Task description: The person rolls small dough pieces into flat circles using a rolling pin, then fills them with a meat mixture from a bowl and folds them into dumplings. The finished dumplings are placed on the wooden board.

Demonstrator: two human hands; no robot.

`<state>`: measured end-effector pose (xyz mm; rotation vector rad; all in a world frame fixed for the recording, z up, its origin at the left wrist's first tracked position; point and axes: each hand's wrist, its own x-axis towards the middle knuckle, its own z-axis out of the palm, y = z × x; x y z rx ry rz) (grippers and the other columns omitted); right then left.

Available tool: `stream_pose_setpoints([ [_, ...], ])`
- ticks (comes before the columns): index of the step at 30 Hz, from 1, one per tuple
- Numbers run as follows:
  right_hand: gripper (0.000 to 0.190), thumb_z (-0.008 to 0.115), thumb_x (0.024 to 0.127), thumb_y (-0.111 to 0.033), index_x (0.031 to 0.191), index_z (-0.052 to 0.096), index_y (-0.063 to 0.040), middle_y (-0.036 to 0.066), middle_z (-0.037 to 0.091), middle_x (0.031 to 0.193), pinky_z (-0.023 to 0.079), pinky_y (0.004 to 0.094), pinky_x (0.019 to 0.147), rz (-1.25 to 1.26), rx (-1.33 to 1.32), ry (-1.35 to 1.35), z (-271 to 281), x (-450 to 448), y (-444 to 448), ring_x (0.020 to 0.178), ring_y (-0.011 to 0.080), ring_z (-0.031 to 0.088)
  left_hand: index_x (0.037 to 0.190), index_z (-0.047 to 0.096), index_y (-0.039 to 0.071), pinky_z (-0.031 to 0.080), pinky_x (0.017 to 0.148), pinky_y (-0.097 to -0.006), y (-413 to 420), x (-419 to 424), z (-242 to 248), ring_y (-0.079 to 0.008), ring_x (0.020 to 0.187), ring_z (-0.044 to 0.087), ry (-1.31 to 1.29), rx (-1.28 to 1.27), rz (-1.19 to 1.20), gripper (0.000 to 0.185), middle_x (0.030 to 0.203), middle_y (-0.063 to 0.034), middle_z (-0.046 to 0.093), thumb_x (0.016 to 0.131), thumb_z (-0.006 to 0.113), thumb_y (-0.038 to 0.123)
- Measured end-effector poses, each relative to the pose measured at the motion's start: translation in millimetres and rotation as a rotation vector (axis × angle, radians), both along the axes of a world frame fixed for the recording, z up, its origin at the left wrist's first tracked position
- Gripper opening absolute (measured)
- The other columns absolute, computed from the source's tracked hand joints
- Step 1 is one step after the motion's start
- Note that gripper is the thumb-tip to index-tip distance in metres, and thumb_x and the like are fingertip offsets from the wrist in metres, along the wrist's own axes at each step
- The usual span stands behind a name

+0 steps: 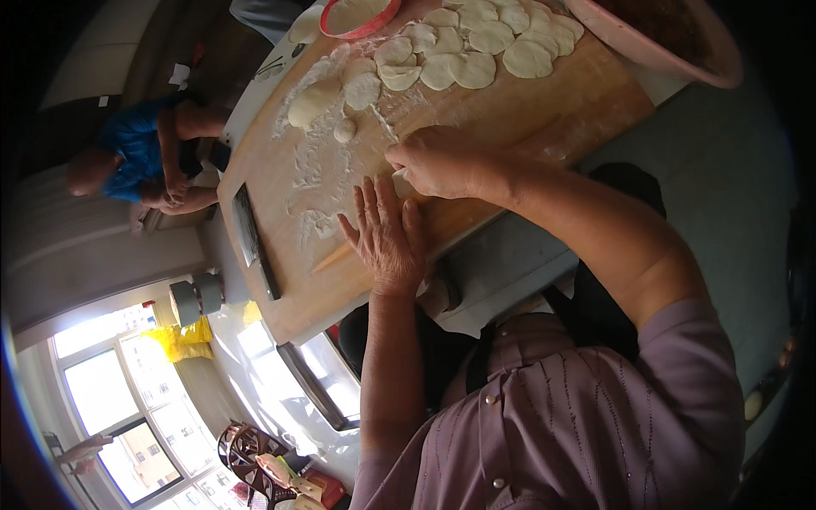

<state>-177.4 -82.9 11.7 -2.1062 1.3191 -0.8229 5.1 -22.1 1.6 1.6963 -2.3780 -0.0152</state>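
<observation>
My left hand (pixel 386 233) lies palm down over the floured wooden board (pixel 510 121), fingers spread and nothing in its grasp. Just beyond it, my right hand (pixel 437 162) is curled with its knuckles up. A pale piece (pixel 401 182), apparently dough, shows at the right fingers, mostly hidden by them. One small dough ball (pixel 345 131) sits ahead of the hands, beside a larger dough lump (pixel 314 104). Many flat dough rounds (pixel 473 69) lie overlapping across the board's far part.
A cleaver (pixel 252 236) lies near the board's left edge. Beyond the rounds stand a red-rimmed sieve (pixel 358 16) and a pink basin (pixel 656 32). At left sits a person in blue (pixel 137 146). Bright windows (pixel 127 389) and a dark chair (pixel 255 452) appear lower left.
</observation>
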Motion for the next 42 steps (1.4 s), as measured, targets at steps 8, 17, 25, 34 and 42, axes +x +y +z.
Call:
stream_pose_setpoints([
  [8, 0.012, 0.064, 0.083, -0.017, 0.083, 0.065, -0.004, 0.018, 0.069, 0.083, 0.051, 0.0476, 0.074, 0.061, 0.035, 0.087, 13.8, -6.8, -10.5, 0.082, 0.0377, 0.066, 0.152, 0.035, 0.006, 0.006, 0.118, -0.0613, -11.6, -5.2, 3.5, -0.0368, 0.149, 0.025, -0.035, 0.046, 0.054, 0.062, 0.158, -0.0196, 0.034, 0.104, 0.037, 0.045],
  [17, 0.018, 0.062, 0.079, -0.013, 0.090, 0.067, 0.000, 0.022, 0.070, 0.090, 0.053, 0.0478, 0.081, 0.048, -0.004, -0.011, 6.2, -2.7, 0.9, 0.091, 0.0388, 0.068, 0.152, 0.036, 0.005, 0.004, 0.118, -0.0613, 0.2, -2.5, 2.9, -0.0376, 0.149, 0.026, 0.007, -0.024, 0.024, 0.062, 0.157, -0.0208, 0.034, 0.102, 0.039, 0.043],
  [25, 0.013, 0.062, 0.081, -0.015, 0.083, 0.062, -0.003, 0.019, 0.068, 0.084, 0.049, 0.0487, 0.075, 0.076, 0.029, 0.059, 5.1, -5.8, -11.5, 0.084, 0.0386, 0.066, 0.152, 0.036, 0.005, 0.006, 0.119, -0.0602, 6.1, -3.5, 1.3, -0.0370, 0.148, 0.027, -0.005, 0.022, 0.038, 0.062, 0.157, -0.0216, 0.034, 0.102, 0.040, 0.043],
  [34, 0.017, 0.064, 0.080, -0.015, 0.091, 0.063, -0.001, 0.019, 0.069, 0.089, 0.051, 0.0489, 0.079, -0.004, -0.022, -0.001, -1.3, -1.2, -0.1, 0.088, 0.0398, 0.066, 0.153, 0.032, 0.004, 0.006, 0.119, -0.0594, -2.4, 0.4, -1.5, -0.0384, 0.148, 0.027, 0.019, -0.017, 0.030, 0.064, 0.157, -0.0240, 0.033, 0.101, 0.044, 0.039],
  [42, 0.017, 0.062, 0.083, -0.017, 0.091, 0.062, -0.002, 0.018, 0.069, 0.089, 0.051, 0.0495, 0.077, 0.050, 0.052, 0.091, 6.9, -5.3, -11.6, 0.087, 0.0398, 0.066, 0.152, 0.034, 0.003, 0.008, 0.119, -0.0588, 4.1, -1.0, -2.3, -0.0382, 0.147, 0.030, 0.004, -0.023, 0.019, 0.062, 0.156, -0.0243, 0.034, 0.102, 0.044, 0.039],
])
